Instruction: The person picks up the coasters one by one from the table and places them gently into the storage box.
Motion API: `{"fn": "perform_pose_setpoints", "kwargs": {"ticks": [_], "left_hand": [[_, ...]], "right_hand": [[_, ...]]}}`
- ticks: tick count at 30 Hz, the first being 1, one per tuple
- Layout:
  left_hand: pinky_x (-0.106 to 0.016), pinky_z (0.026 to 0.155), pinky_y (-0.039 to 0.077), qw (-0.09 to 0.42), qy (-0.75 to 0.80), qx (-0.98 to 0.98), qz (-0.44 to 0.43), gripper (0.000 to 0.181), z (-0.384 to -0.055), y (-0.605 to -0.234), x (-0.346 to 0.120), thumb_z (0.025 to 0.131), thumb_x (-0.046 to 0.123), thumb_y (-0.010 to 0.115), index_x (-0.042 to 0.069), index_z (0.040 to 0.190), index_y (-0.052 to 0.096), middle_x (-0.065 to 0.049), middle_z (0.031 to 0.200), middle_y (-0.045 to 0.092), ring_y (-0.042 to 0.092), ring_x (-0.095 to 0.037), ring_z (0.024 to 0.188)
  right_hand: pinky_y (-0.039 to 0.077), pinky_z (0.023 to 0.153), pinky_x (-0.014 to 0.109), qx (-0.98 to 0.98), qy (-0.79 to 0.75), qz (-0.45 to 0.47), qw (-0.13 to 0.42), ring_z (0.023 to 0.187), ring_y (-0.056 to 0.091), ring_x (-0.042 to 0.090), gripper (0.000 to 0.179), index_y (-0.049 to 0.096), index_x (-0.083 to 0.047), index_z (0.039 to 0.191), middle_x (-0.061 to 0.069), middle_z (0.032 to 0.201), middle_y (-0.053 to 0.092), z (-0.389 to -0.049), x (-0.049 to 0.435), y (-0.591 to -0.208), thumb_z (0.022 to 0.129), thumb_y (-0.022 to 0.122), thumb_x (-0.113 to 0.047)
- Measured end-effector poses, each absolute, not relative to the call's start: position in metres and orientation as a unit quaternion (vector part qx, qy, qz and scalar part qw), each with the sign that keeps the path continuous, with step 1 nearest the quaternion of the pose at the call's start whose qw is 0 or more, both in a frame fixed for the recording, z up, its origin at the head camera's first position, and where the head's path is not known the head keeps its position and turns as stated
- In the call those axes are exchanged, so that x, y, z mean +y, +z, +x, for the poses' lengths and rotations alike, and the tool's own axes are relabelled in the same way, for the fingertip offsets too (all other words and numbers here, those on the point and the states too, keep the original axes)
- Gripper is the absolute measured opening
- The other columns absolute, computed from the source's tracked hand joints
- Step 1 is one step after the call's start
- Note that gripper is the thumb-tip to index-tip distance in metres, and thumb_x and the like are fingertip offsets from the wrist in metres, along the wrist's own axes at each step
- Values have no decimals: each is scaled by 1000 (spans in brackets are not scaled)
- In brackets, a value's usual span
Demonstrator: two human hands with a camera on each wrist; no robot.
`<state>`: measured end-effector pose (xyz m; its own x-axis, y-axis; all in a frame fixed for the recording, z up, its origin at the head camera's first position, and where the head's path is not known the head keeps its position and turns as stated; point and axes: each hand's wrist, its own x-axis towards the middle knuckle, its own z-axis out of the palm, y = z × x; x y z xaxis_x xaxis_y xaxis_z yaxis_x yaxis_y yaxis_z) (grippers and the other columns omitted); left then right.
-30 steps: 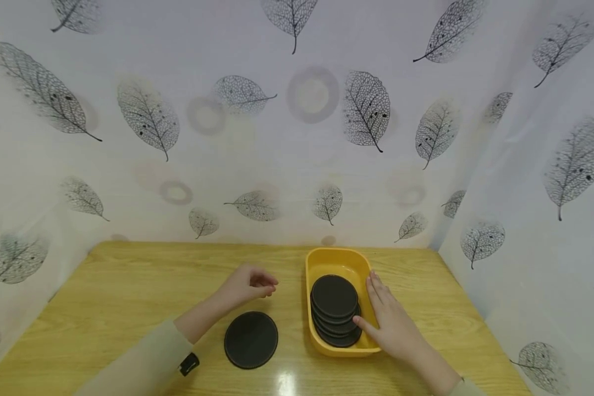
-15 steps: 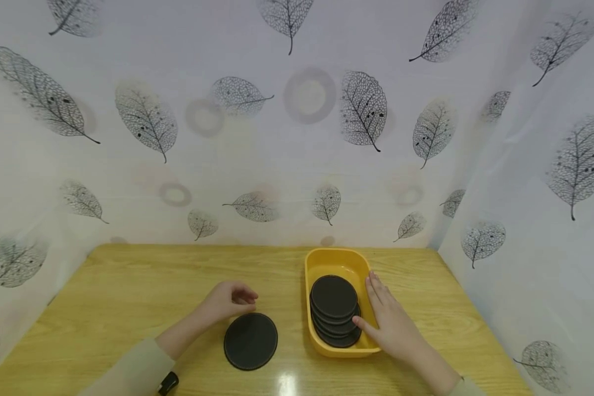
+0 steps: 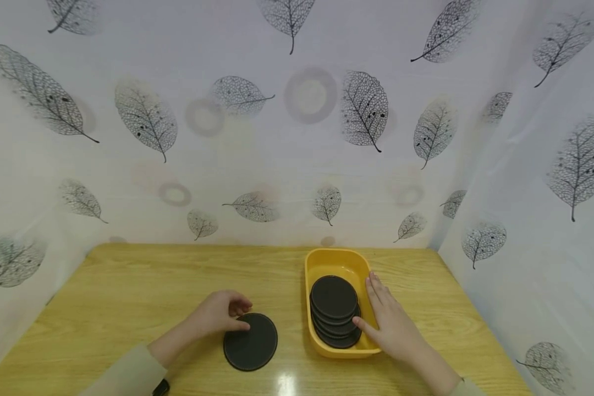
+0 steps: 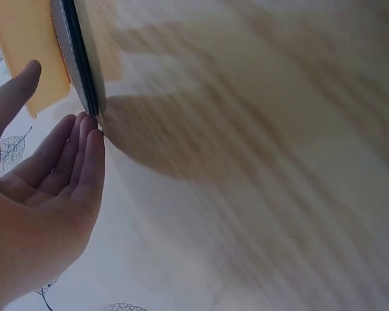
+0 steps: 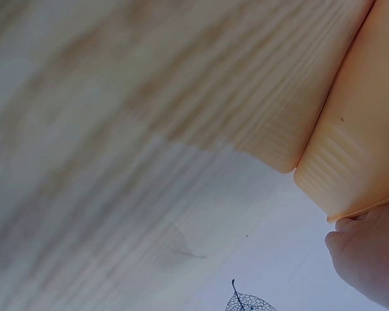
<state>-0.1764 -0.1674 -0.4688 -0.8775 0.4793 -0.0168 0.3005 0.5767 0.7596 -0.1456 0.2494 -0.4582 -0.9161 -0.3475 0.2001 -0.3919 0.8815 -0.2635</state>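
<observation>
A black round coaster (image 3: pixel 251 347) with a ridged rim lies flat on the table. My left hand (image 3: pixel 216 314) is at its far left edge, thumb over the top. In the left wrist view, the fingertips (image 4: pixel 90 133) meet the edge of the coaster (image 4: pixel 82 58), while the thumb stands apart from it. To the right is a yellow plastic tray (image 3: pixel 345 270) with a leaning stack of several black coasters (image 3: pixel 334 297) inside. My right hand (image 3: pixel 396 324) rests along the tray's right rim, fingers straight, thumb reaching inward over the stack's edge.
The wooden table (image 3: pixel 153 286) ends at a pale leaf-printed cloth (image 3: pixel 257 165) behind and at the sides. A small black object (image 3: pixel 161 388) sits by the left sleeve (image 3: pixel 128 374). Light glares on the table near the front.
My left hand has moved left and toward the front, from beyond the loose coaster to its edge, with the thumb now over it. The right hand and tray have stayed put.
</observation>
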Motion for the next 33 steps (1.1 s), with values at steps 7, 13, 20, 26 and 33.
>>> {"fn": "perform_pose_setpoints", "kwargs": {"ticks": [7, 13, 20, 26, 33], "left_hand": [[-27, 84, 60, 89, 352, 894, 263, 57, -171, -468, -169, 74, 22, 99, 0, 119, 73, -6, 113, 76, 69, -15, 96], [-36, 93, 61, 82, 308, 902, 292, 66, -171, -469, -169, 71, 30, 101, 1, 122, 71, -6, 117, 73, 69, -22, 103], [-40, 94, 60, 92, 271, 911, 298, 63, -171, -467, -165, 69, 34, 102, 7, 118, 74, -1, 113, 69, 66, -19, 102], [-39, 91, 60, 97, 279, 910, 290, 59, -171, -465, -164, 70, 31, 102, 7, 115, 73, -1, 111, 68, 64, -18, 100], [-28, 82, 54, 130, 317, 895, 285, 57, -174, -471, -165, 70, 24, 101, 6, 112, 68, 0, 106, 60, 54, -10, 95]], "right_hand": [[32, 126, 63, -968, 151, 189, 74, 159, 29, 46, 90, 29, 11, 162, 27, 174, 20, -145, 249, -457, 103, 66, -47], [32, 126, 63, -968, 151, 187, 75, 159, 30, 46, 91, 30, 11, 162, 27, 174, 21, -143, 248, -456, 102, 67, -46], [30, 127, 63, -968, 156, 185, 68, 159, 28, 46, 90, 29, 10, 163, 26, 174, 21, -142, 246, -454, 103, 66, -47], [31, 127, 63, -968, 157, 183, 67, 160, 27, 46, 90, 28, 9, 163, 26, 175, 19, -143, 248, -455, 103, 66, -46], [31, 126, 64, -969, 157, 180, 60, 160, 27, 46, 91, 27, 8, 164, 25, 176, 18, -144, 248, -456, 104, 65, -48]]}}
